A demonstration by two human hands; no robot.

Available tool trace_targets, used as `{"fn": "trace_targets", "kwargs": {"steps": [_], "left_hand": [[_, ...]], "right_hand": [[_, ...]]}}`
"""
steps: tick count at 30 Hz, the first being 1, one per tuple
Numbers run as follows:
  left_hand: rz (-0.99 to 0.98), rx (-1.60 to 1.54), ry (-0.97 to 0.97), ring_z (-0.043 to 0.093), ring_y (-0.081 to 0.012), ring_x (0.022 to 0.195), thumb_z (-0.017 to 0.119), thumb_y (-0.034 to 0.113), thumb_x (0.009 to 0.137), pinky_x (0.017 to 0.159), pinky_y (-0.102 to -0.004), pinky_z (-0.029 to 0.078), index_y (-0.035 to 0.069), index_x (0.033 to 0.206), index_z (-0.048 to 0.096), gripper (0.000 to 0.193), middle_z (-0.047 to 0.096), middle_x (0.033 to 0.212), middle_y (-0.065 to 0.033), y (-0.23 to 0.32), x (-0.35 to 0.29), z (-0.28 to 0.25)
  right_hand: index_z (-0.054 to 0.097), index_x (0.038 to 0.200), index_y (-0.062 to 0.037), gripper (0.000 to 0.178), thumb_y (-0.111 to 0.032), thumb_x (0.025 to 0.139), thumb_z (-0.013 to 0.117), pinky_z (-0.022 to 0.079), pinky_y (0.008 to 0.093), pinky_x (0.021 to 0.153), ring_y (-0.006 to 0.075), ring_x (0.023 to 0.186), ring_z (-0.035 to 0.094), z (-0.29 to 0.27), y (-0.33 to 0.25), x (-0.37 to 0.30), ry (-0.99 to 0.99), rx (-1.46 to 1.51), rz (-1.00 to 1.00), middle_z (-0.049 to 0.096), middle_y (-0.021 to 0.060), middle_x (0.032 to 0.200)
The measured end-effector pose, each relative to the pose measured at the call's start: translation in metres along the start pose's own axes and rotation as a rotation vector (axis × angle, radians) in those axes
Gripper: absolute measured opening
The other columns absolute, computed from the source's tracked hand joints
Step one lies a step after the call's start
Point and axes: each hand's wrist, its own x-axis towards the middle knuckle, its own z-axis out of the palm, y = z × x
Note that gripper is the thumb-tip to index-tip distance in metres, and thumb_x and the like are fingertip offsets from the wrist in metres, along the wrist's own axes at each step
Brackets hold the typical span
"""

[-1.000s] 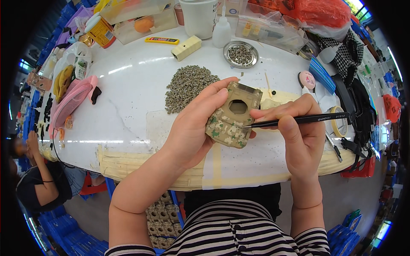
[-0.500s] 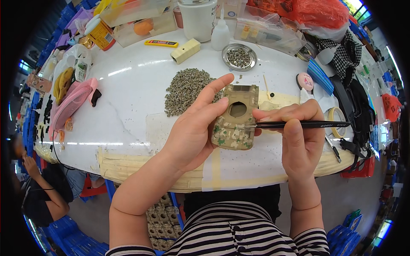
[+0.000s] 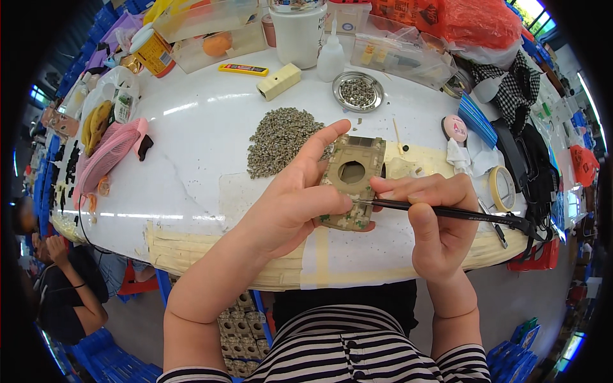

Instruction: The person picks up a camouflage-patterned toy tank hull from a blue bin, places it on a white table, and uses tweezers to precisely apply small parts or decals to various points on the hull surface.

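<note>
My left hand (image 3: pixel 284 204) grips a camouflage toy tank body (image 3: pixel 359 150), which has a round hole in its upper face. The left thumb lies across the lower part of the body, beside the tweezer tips. Between the thumb and fingers of my right hand (image 3: pixel 440 223) is a pair of black tweezers (image 3: pixel 450 211). Their tips meet the body just below the hole, next to my left thumb. Whether a small part sits in the tips is too fine to make out.
Beyond my left hand lies a pile of small grey-brown parts (image 3: pixel 281 142). Further back are a metal dish (image 3: pixel 336 96) of similar parts, a cream block (image 3: pixel 279 82) and a white squeeze bottle (image 3: pixel 331 59). A tape roll (image 3: pixel 494 185) lies at right. More tank bodies (image 3: pixel 242 329) are below the table edge.
My left thumb has come down onto the tank body near the tweezer tips. The body has tilted and shifted slightly, and the tweezers' rear end has swung down.
</note>
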Motion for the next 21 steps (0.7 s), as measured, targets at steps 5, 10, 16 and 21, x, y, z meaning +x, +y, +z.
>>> {"fn": "trace_targets", "kwargs": {"steps": [5, 10, 16, 21], "left_hand": [[0.006, 0.044, 0.04, 0.058, -0.0274, 0.11, 0.053, 0.001, 0.07, 0.082, -0.0432, 0.056, 0.005, 0.148, 0.018, 0.086, 0.047, 0.13, -0.0181, -0.0004, -0.0005, 0.0056], [-0.004, -0.014, -0.024, 0.053, -0.024, 0.114, 0.054, -0.005, 0.076, 0.092, -0.0393, 0.051, 0.003, 0.148, 0.009, 0.085, 0.046, 0.128, -0.0186, -0.0003, 0.0, -0.0003], [0.014, 0.031, 0.043, 0.057, -0.0271, 0.11, 0.053, 0.002, 0.071, 0.083, -0.0437, 0.056, 0.006, 0.148, 0.018, 0.085, 0.048, 0.129, -0.0179, -0.0014, -0.001, 0.0064], [0.021, 0.039, 0.035, 0.057, -0.0269, 0.11, 0.053, 0.002, 0.071, 0.083, -0.0433, 0.056, 0.006, 0.148, 0.018, 0.085, 0.048, 0.128, -0.0179, -0.0015, -0.0011, 0.0065]], "right_hand": [[0.048, 0.097, 0.0018, 0.013, -0.002, 0.091, 0.058, 0.052, 0.0379, 0.087, 0.0318, 0.101, 0.065, 0.0021, 0.001, -0.0024, 0.019, 0.012, -0.011, 0.064, 0.0198, 0.096], [0.049, 0.097, 0.0019, 0.013, -0.001, 0.09, 0.059, 0.052, 0.0369, 0.086, 0.0323, 0.101, 0.065, 0.0021, 0.0005, -0.0035, 0.02, -0.003, -0.013, 0.065, 0.0195, 0.095], [0.05, 0.097, 0.0022, 0.012, 0.001, 0.089, 0.06, 0.052, 0.0365, 0.085, 0.0322, 0.101, 0.065, 0.0024, 0.0016, -0.004, 0.026, -0.024, -0.025, 0.065, 0.0193, 0.095], [0.05, 0.097, 0.0022, 0.012, 0.001, 0.089, 0.059, 0.052, 0.0366, 0.085, 0.0325, 0.101, 0.065, 0.0027, 0.0021, -0.0039, 0.027, -0.021, -0.032, 0.065, 0.0195, 0.095]]}}
